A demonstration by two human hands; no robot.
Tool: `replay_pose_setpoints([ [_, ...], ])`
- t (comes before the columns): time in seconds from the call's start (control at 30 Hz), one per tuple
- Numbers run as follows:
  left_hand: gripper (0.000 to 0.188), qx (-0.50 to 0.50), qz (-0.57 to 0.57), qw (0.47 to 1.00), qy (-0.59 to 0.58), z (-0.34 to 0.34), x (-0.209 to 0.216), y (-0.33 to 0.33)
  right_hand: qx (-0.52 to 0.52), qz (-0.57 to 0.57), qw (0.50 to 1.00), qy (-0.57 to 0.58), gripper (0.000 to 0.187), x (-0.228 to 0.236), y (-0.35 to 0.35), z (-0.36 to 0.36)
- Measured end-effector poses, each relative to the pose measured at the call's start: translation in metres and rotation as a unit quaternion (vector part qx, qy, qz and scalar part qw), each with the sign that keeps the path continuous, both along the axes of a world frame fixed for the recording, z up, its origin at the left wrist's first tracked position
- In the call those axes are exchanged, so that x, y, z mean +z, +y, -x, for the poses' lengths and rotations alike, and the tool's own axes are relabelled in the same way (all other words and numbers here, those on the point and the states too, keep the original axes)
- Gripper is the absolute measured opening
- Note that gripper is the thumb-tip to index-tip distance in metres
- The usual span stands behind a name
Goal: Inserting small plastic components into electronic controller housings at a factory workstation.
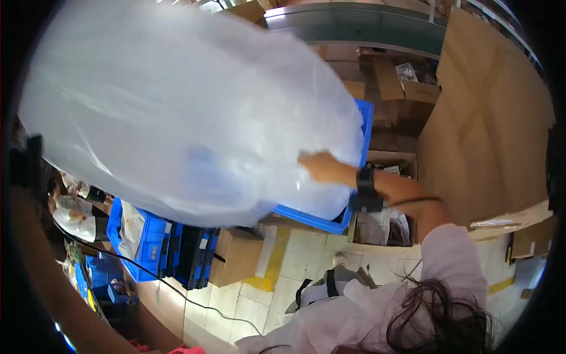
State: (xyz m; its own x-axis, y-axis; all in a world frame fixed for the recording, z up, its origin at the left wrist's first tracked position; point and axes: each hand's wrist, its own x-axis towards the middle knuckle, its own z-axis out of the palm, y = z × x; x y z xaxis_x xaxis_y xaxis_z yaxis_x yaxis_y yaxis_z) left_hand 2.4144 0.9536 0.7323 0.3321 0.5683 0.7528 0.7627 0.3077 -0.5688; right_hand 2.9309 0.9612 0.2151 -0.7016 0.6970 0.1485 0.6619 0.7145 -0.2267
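A large translucent white plastic bag fills the upper left and middle, puffed out and blurred by motion. Part of it lies over a blue crate, whose right and lower rims show. My right hand is closed on the bag's near right part, its fingers bunched in the film. A black band circles my right wrist. What seems to be my left forearm curves up the left rim, with a dark band at its upper end. My left hand itself does not show.
A tall cardboard box stands at the right. Beside the crate sits an open carton with packed items. Stacked blue crates and a brown carton are lower left. A black cable crosses there. People are at far left.
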Motion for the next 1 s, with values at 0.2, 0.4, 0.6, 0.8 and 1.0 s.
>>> replay_pose_setpoints([
  [0.2,0.034,-0.108,0.016,0.963,-0.247,-0.001,-0.044,-0.131,-0.122,-0.353,0.913,0.165,0.043,0.224,0.062,0.014],
  [0.4,0.034,-0.157,0.011,0.93,-0.333,0.007,-0.062,-0.249,-0.025,-0.505,0.816,0.279,0.036,0.42,-0.029,0.082],
  [0.6,0.034,-0.154,-0.003,0.911,-0.382,0.043,-0.069,-0.381,0.131,-0.537,0.79,0.266,0.029,0.497,-0.151,0.26],
  [0.8,0.034,-0.12,-0.052,0.906,-0.404,0.084,-0.053,-0.563,0.298,-0.512,0.765,0.252,0.023,0.506,-0.297,0.455],
  [1.0,0.033,-0.01,-0.144,0.904,-0.402,0.12,-0.028,-0.785,0.427,-0.434,0.744,0.274,0.02,0.461,-0.453,0.601],
])
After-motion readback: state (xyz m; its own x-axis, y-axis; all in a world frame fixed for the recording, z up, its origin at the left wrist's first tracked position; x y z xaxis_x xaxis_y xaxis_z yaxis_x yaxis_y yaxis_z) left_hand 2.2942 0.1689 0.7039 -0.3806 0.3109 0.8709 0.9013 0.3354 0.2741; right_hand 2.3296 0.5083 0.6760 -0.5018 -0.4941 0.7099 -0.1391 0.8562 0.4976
